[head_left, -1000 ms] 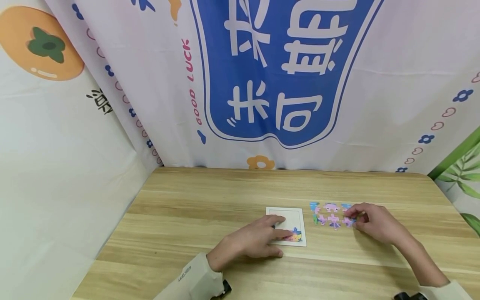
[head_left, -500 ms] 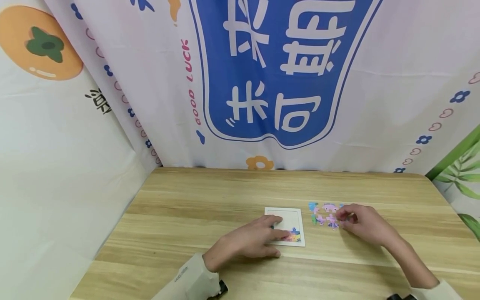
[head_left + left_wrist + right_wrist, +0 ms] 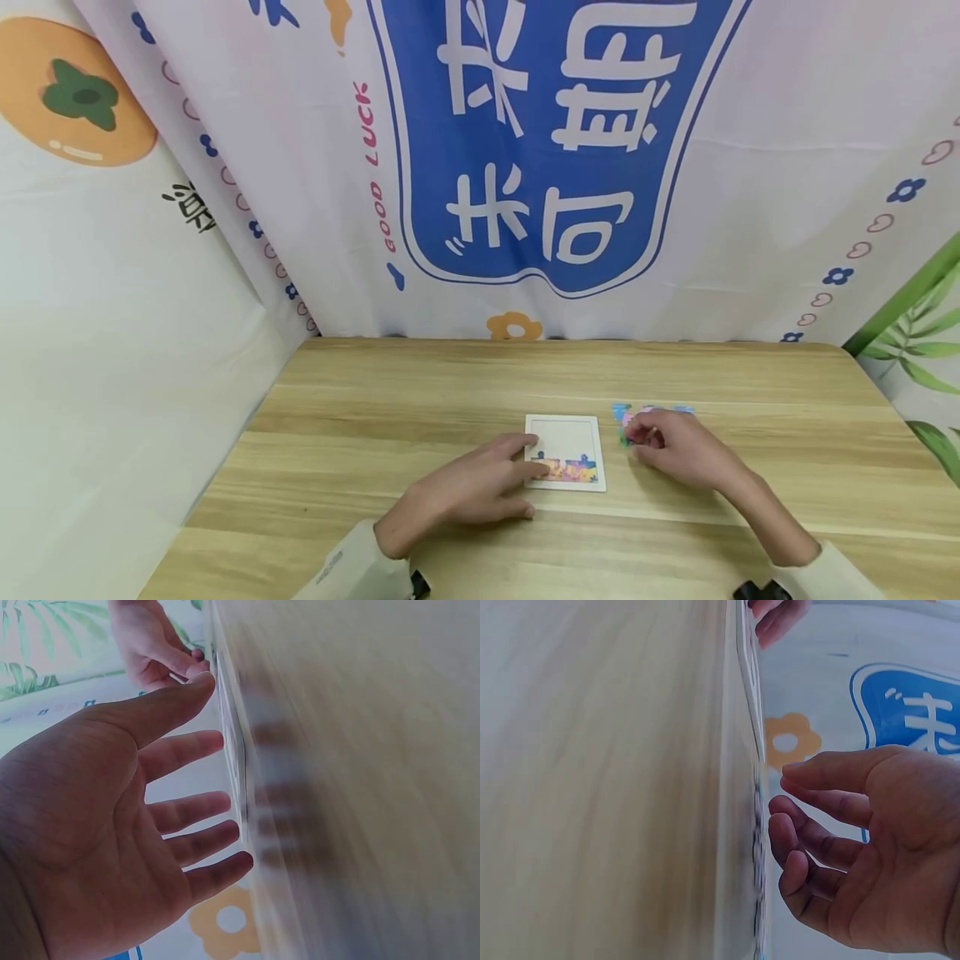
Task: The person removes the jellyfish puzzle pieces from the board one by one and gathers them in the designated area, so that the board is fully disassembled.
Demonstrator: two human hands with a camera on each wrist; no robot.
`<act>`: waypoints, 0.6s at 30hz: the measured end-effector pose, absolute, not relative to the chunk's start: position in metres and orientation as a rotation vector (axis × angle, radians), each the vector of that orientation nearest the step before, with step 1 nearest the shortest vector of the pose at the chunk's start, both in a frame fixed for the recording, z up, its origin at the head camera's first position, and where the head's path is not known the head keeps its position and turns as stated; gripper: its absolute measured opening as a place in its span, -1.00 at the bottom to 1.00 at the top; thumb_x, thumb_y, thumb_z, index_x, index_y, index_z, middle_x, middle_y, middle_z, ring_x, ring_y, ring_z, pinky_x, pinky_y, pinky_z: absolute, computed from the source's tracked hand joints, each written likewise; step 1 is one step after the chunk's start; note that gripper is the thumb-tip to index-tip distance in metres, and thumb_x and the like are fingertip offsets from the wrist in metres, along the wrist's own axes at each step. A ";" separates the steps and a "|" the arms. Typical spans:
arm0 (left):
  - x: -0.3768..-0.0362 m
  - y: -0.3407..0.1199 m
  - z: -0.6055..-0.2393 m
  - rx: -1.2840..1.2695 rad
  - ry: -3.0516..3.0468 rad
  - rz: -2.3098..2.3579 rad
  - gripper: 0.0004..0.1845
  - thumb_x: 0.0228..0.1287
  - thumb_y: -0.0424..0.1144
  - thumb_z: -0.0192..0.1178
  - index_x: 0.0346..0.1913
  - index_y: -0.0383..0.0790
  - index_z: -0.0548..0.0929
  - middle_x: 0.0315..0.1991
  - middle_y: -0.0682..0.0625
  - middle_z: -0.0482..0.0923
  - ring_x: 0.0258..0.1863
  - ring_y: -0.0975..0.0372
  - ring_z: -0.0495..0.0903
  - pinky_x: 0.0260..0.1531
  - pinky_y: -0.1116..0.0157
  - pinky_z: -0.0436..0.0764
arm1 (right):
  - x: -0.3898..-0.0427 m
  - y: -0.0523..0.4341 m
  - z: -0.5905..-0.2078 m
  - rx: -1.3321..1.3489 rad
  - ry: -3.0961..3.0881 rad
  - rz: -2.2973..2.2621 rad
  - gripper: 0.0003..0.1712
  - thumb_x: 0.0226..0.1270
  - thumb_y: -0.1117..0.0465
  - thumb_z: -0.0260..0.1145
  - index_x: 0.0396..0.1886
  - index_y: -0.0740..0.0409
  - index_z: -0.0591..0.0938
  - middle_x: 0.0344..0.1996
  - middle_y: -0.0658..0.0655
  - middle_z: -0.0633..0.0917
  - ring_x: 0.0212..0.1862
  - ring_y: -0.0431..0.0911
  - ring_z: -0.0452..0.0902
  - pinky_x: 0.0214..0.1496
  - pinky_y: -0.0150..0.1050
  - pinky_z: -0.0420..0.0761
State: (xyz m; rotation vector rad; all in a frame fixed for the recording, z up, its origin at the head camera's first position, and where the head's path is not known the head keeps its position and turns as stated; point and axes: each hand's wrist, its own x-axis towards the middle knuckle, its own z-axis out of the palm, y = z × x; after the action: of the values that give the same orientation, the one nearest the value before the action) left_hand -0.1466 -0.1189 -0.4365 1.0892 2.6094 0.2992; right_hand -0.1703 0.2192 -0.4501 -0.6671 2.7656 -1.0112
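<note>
Left hand [image 3: 461, 492] flat, fingers straight, fingertips pressing the near left part of the white puzzle tray [image 3: 566, 433] at the table's [image 3: 390, 400] middle. Right hand [image 3: 678, 450] curled over loose puzzle pieces [image 3: 622, 412] just beside the tray's right edge; grasp unclear. Bare wood toward left and far edges.

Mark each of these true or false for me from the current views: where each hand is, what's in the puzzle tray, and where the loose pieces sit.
1. The left hand rests its fingers on the white puzzle tray. True.
2. The tray is completely filled. False: only its near row shows colored pieces.
3. The loose puzzle pieces lie left of the tray. False: they lie to its right.
4. The right hand is at the loose pieces. True.
5. Everything sits on a wooden table. True.
</note>
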 end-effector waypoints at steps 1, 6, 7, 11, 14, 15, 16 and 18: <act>-0.145 -0.121 -0.436 1.089 2.614 0.292 -0.43 0.54 0.10 0.30 0.52 0.13 0.56 0.68 -0.11 0.25 0.67 0.04 0.26 0.62 0.04 0.38 | -0.170 0.215 -0.449 -0.674 2.759 -1.014 -0.89 0.42 0.30 0.45 -0.11 0.11 0.77 -0.22 -0.08 0.74 -0.27 -0.32 0.50 -0.21 -0.39 0.58; -0.140 -0.127 -0.435 1.065 2.623 0.278 -0.41 0.54 0.11 0.30 0.53 0.09 0.55 0.68 -0.10 0.25 0.66 0.05 0.28 0.61 0.05 0.41 | -0.172 0.197 -0.447 -0.710 2.727 -1.008 -0.85 0.41 0.30 0.46 -0.06 0.11 0.78 -0.23 -0.09 0.75 -0.26 -0.31 0.51 -0.19 -0.38 0.58; -0.139 -0.128 -0.434 1.065 2.623 0.277 -0.41 0.54 0.12 0.30 0.53 0.09 0.56 0.67 -0.10 0.26 0.66 0.04 0.28 0.60 0.05 0.42 | -0.173 0.193 -0.447 -0.720 2.715 -1.010 -0.85 0.41 0.30 0.45 -0.06 0.11 0.78 -0.23 -0.09 0.76 -0.25 -0.31 0.51 -0.18 -0.38 0.59; -0.136 -0.131 -0.433 1.077 2.626 0.283 -0.41 0.53 0.11 0.31 0.53 0.09 0.56 0.66 -0.13 0.28 0.63 0.03 0.32 0.56 0.04 0.46 | -0.174 0.179 -0.447 -0.756 2.657 -1.028 -0.84 0.44 0.30 0.42 -0.04 0.14 0.77 -0.19 -0.06 0.78 -0.22 -0.32 0.57 -0.15 -0.38 0.65; -0.135 -0.133 -0.433 1.076 2.625 0.286 -0.41 0.52 0.11 0.32 0.52 0.09 0.56 0.65 -0.14 0.29 0.63 0.03 0.34 0.55 0.04 0.48 | -0.175 0.169 -0.445 -0.771 2.639 -1.032 -0.83 0.44 0.30 0.42 -0.03 0.15 0.77 -0.17 -0.03 0.79 -0.22 -0.31 0.58 -0.16 -0.38 0.65; -0.135 -0.133 -0.433 1.075 2.623 0.286 -0.41 0.52 0.12 0.32 0.52 0.09 0.57 0.65 -0.14 0.29 0.62 0.03 0.34 0.55 0.04 0.49 | -0.175 0.165 -0.444 -0.773 2.634 -1.033 -0.83 0.43 0.31 0.42 -0.03 0.15 0.77 -0.17 -0.02 0.80 -0.22 -0.31 0.58 -0.17 -0.38 0.64; -0.135 -0.134 -0.433 1.075 2.620 0.286 -0.41 0.52 0.12 0.32 0.51 0.09 0.57 0.65 -0.13 0.29 0.62 0.03 0.35 0.55 0.04 0.49 | -0.175 0.161 -0.444 -0.778 2.628 -1.034 -0.82 0.42 0.31 0.41 -0.03 0.15 0.77 -0.16 -0.01 0.80 -0.22 -0.31 0.58 -0.17 -0.39 0.64; -0.134 -0.135 -0.433 1.076 2.611 0.288 -0.43 0.52 0.11 0.32 0.50 0.09 0.59 0.65 -0.11 0.29 0.62 0.04 0.34 0.55 0.04 0.48 | -0.175 0.154 -0.442 -0.785 2.610 -1.041 -0.81 0.40 0.32 0.43 -0.02 0.16 0.77 -0.15 0.01 0.80 -0.23 -0.29 0.58 -0.19 -0.39 0.63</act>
State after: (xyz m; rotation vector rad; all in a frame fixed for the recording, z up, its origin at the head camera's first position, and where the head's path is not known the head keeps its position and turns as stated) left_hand -0.1344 -0.1349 -0.4329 1.0756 2.6106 0.2882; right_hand -0.1750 0.1541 -0.4421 -0.7853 2.6104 -1.0413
